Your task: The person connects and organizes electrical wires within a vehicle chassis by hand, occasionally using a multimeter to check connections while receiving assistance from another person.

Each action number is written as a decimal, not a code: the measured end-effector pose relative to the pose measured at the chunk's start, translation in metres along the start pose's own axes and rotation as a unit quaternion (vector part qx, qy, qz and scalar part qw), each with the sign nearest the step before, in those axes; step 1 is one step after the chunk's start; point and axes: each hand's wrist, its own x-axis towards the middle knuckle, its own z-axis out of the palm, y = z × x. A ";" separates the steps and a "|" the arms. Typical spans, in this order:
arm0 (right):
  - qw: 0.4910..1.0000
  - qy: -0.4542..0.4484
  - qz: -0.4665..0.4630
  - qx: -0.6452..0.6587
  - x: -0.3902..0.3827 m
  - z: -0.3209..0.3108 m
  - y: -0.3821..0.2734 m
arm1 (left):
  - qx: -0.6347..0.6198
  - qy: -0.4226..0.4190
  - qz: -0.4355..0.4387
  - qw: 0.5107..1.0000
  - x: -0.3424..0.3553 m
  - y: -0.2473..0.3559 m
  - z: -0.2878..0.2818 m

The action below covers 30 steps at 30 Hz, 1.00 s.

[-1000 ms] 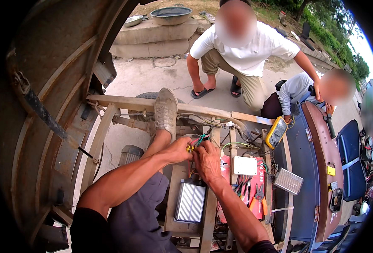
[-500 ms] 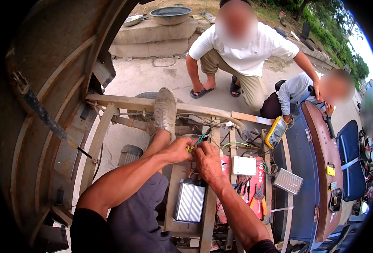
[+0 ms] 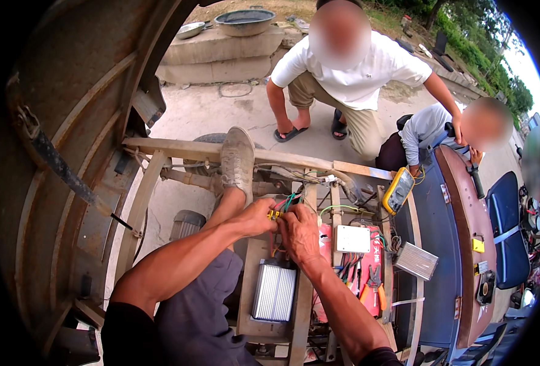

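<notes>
Over the metal vehicle frame [image 3: 285, 160], my two hands meet almost touching. My left hand [image 3: 256, 217] is closed on a small yellow piece [image 3: 274, 215], whose exact kind I cannot make out. Close on its right, my right hand [image 3: 300, 235] has its fingers bent in a pinch; what they hold is hidden behind them. Green and pink wires [image 3: 291, 199] come out between and beyond the fingertips. Below the hands lies a silver finned controller box [image 3: 274, 291] in a frame bay. My shoe [image 3: 238, 160] rests on the far beam.
Right of my hands are a white box [image 3: 352, 239], orange-handled pliers [image 3: 374, 287], a second finned box [image 3: 416, 261] and a yellow multimeter [image 3: 398, 190]. One person [image 3: 349, 67] squats ahead; another [image 3: 432, 125] is by the blue panel [image 3: 432, 280]. A rusty body panel [image 3: 68, 146] rises left.
The view has shifted very slightly. Both hands keep nearly the same place and grip, with a little more of the yellow piece showing between them.
</notes>
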 end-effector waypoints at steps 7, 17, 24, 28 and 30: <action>0.998 -0.011 -0.059 0.018 0.004 0.001 0.005 | 0.003 0.017 -0.007 1.000 -0.003 0.009 -0.002; 0.998 -0.006 -0.029 0.057 0.002 0.000 0.008 | 0.029 0.007 -0.002 1.000 0.001 0.006 0.001; 0.997 0.001 -0.005 0.082 0.002 0.001 0.003 | -0.003 0.014 -0.014 1.000 0.002 -0.001 0.002; 0.996 0.007 -0.006 0.092 0.002 0.001 0.003 | -0.010 0.011 -0.016 1.000 0.001 0.005 0.000; 0.997 0.006 -0.022 0.075 0.003 -0.001 0.002 | -0.014 0.008 -0.014 1.000 0.001 0.003 0.000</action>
